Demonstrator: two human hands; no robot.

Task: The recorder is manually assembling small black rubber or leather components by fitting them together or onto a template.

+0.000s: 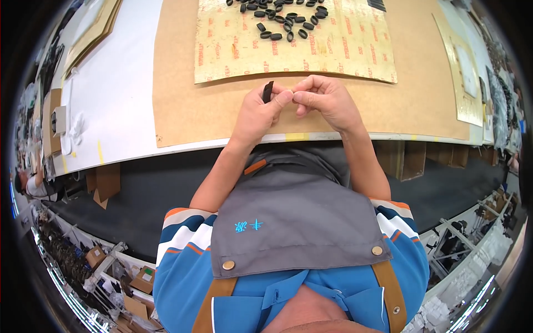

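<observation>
Workshop setting: a white tabletop (119,100) runs across the upper half of the view, with shelving and cardboard boxes crowded along the lower rim on both sides. Item one: a large brown board (183,105) lying flat on the tabletop, its near edge close to the tabletop's front edge. Item two: a yellowish translucent sheet (344,50) with repeated red printing, resting on the far part of the board. Item three: a loose scatter of small black loops (283,19), spread over the far middle of that sheet, well apart from your hands. Item four: a stack of tan card sheets (97,28) at the far left of the tabletop, and another pale sheet (463,72) at the far right. Item five: your left hand (258,114), over the near part of the board, fingers (283,99) closed narrow, thumb and forefinger pinching one black loop (268,91) that stands upright on its edge above the knuckles. Item six: your right hand (327,100), just beside the left, fingers curled in tight, its fingertips meeting those of the left hand; whether it holds anything of its own you cannot tell. Item seven: your grey apron (294,222) with tan straps over a blue striped shirt, below the tabletop edge.
</observation>
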